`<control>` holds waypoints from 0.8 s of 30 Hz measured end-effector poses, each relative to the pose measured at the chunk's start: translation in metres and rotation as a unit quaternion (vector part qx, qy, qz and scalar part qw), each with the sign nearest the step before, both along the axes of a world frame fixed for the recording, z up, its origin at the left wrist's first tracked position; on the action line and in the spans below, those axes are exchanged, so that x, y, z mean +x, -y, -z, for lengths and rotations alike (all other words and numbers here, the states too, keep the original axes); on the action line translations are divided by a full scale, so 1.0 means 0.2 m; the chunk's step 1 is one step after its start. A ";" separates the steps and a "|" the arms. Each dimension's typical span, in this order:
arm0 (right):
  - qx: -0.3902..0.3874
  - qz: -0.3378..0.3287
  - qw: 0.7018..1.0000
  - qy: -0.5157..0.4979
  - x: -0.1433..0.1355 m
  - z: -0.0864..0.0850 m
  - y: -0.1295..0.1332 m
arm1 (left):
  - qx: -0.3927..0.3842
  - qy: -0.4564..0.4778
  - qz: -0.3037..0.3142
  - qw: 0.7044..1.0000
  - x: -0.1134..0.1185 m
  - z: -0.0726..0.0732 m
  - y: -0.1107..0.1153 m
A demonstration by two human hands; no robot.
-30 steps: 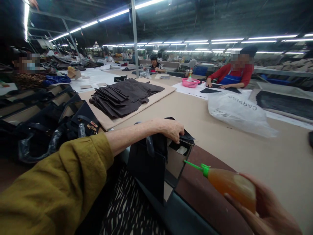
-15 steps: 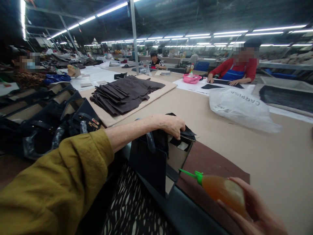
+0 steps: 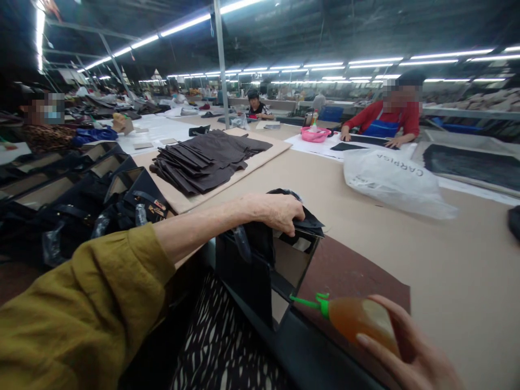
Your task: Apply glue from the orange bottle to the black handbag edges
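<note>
Currently black bag (image 3: pixel 247 271) is standing open at the desk (image 3: pixel 447 260) near edge; left hand (image 3: pixel 280 212) grip is clamping its top rim, right hand (image 3: pixel 406 357) is clutching glue bottle (image 3: pixel 357 319) (green nozzle pointing bagward).

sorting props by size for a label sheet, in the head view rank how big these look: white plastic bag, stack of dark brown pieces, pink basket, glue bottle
1. stack of dark brown pieces, with the white plastic bag close behind; too alike to rank firmly
2. glue bottle, enlarged by nearness
3. pink basket, farther away
</note>
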State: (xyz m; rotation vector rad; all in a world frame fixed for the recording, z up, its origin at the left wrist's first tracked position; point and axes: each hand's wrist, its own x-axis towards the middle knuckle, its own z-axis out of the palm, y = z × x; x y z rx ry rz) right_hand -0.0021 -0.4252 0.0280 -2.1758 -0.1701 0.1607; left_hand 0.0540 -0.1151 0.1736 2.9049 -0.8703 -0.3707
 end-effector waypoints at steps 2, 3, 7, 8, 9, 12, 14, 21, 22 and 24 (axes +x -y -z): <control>0.012 0.004 1.000 -0.026 0.02 -0.01 0.01 | -0.004 0.020 -0.008 1.000 -0.05 -0.06 -0.01; 0.020 0.009 0.999 -0.034 0.03 -0.01 0.02 | -0.004 0.036 -0.013 0.999 -0.07 -0.10 -0.02; 0.065 0.050 0.996 -0.034 0.06 -0.06 0.02 | 0.003 0.132 -0.020 0.991 -0.11 -0.21 -0.03; 0.072 0.061 0.995 -0.028 0.07 -0.07 0.01 | 0.011 0.157 -0.022 0.987 -0.11 -0.22 -0.03; 0.075 0.071 0.994 -0.023 0.08 -0.09 0.00 | 0.022 0.178 -0.023 0.984 -0.11 -0.22 -0.02; 0.092 0.089 0.992 -0.005 0.11 -0.12 -0.04 | 0.055 0.207 -0.031 0.976 -0.12 -0.17 0.01; 0.113 0.087 0.990 -0.001 0.12 -0.12 -0.07 | 0.062 0.202 -0.030 0.977 -0.12 -0.10 0.04; 0.129 0.096 0.987 0.022 0.17 -0.05 -0.15 | 0.047 0.183 -0.033 0.981 -0.09 0.14 0.09; 0.130 0.091 0.987 0.024 0.19 -0.03 -0.15 | 0.044 0.182 -0.034 0.982 -0.07 0.16 0.09; 0.117 0.087 0.989 0.035 0.23 0.00 -0.15 | 0.036 0.190 -0.042 0.980 -0.03 0.20 0.07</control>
